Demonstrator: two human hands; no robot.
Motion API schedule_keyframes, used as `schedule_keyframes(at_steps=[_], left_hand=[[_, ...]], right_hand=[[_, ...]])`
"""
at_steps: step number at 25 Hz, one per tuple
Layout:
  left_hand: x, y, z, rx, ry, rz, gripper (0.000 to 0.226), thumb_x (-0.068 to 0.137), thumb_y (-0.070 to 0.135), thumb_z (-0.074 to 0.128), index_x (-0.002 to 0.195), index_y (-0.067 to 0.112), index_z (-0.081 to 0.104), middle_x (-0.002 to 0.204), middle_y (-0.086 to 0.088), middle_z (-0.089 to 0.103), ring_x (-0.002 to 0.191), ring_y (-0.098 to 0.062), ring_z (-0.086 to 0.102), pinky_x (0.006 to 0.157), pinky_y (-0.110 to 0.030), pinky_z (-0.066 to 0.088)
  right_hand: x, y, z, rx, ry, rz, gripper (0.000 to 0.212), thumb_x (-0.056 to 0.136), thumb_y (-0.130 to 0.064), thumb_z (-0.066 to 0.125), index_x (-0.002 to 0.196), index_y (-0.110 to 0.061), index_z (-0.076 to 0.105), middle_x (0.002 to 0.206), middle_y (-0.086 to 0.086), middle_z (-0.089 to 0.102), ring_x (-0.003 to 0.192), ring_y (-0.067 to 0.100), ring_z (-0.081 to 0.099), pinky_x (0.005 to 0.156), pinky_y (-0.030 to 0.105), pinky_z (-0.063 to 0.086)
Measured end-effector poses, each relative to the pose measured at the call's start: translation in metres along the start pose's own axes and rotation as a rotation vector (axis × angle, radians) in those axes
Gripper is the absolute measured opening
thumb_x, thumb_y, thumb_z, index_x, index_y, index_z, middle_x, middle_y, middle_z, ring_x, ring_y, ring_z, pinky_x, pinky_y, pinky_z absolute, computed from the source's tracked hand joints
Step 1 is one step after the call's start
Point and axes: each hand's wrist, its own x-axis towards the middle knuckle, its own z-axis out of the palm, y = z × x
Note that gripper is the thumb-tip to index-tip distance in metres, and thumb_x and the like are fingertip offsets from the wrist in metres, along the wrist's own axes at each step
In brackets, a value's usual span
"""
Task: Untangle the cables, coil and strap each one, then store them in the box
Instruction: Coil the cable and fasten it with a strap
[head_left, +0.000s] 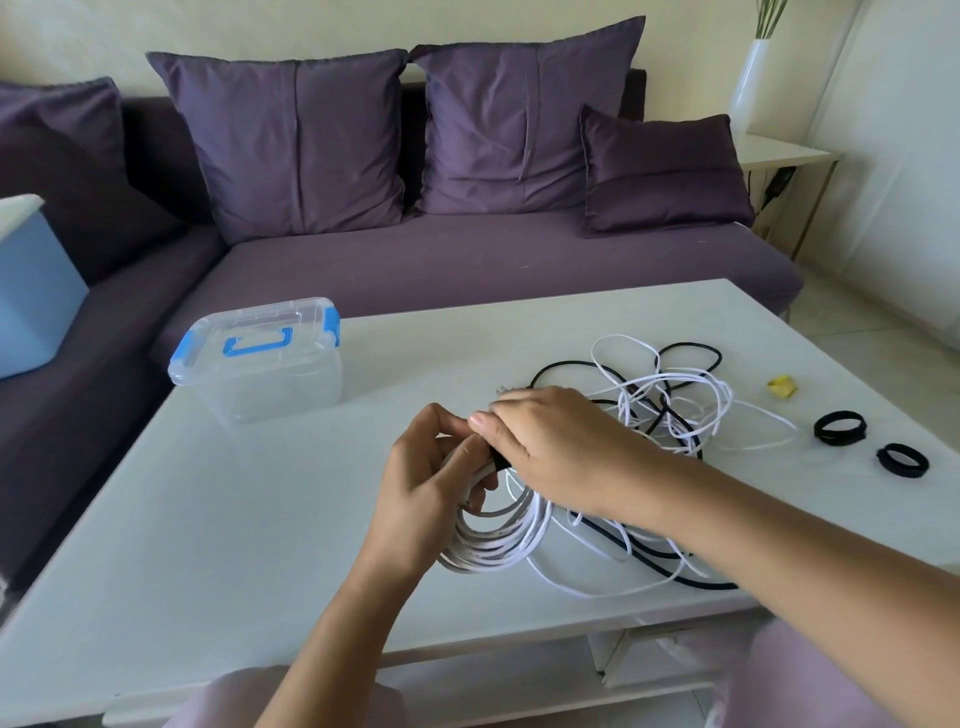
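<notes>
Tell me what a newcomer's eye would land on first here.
First, the two hands at the centre of the table: the left hand grips a white coil, and the right hand meets it at the coil's top. Just behind them sprawls a tangle of black and white cables, with two black straps lying to its right. At the table's far left stands a clear box with blue latches, lid on.

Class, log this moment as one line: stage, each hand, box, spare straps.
stage: strapping | left hand: grips white coil | right hand: on black band, grip hidden | box: lid shut | spare straps: two on table | tangle: unsorted
</notes>
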Motion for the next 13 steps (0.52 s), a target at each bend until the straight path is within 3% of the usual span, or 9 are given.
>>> schedule_keyframes(at_steps=[4,7,10,13], left_hand=[[0.0,-0.002,-0.007,0.174,0.077,0.148,0.023,0.086,0.028,0.048,0.075,0.007,0.045,0.051,0.001,0.054,0.047,-0.012,0.045,0.049,-0.024,0.037],[0.008,-0.002,-0.018,0.189,0.111,0.244,0.026,0.087,0.033,0.039,0.072,0.012,0.043,0.053,-0.009,0.051,0.049,-0.029,0.048,0.046,-0.036,0.04],[0.018,-0.005,-0.026,0.198,0.122,0.306,0.023,0.088,0.027,0.034,0.07,0.014,0.039,0.054,-0.006,0.038,0.048,-0.037,0.042,0.045,-0.044,0.036],[0.023,-0.007,-0.027,0.217,0.204,0.31,0.02,0.086,0.014,0.034,0.068,0.01,0.039,0.056,-0.001,0.035,0.05,-0.027,0.036,0.044,-0.036,0.034]], right_hand=[[0.002,-0.01,0.019,0.162,0.063,0.073,0.059,0.097,-0.049,0.021,0.072,-0.009,0.055,0.069,0.001,0.056,0.07,0.022,0.054,0.069,0.035,0.04],[0.006,-0.007,0.02,0.655,-0.138,0.201,0.063,0.091,-0.061,0.031,0.068,-0.009,0.057,0.068,0.003,0.055,0.065,0.016,0.051,0.07,0.031,0.04],[0.009,-0.006,0.023,0.999,-0.266,0.237,0.054,0.093,-0.057,0.04,0.07,-0.011,0.059,0.072,0.008,0.051,0.07,0.018,0.047,0.072,0.031,0.037],[0.018,-0.007,0.031,1.08,-0.166,0.25,0.046,0.098,-0.042,0.041,0.063,-0.016,0.057,0.065,-0.002,0.052,0.066,0.011,0.047,0.067,0.022,0.038]])
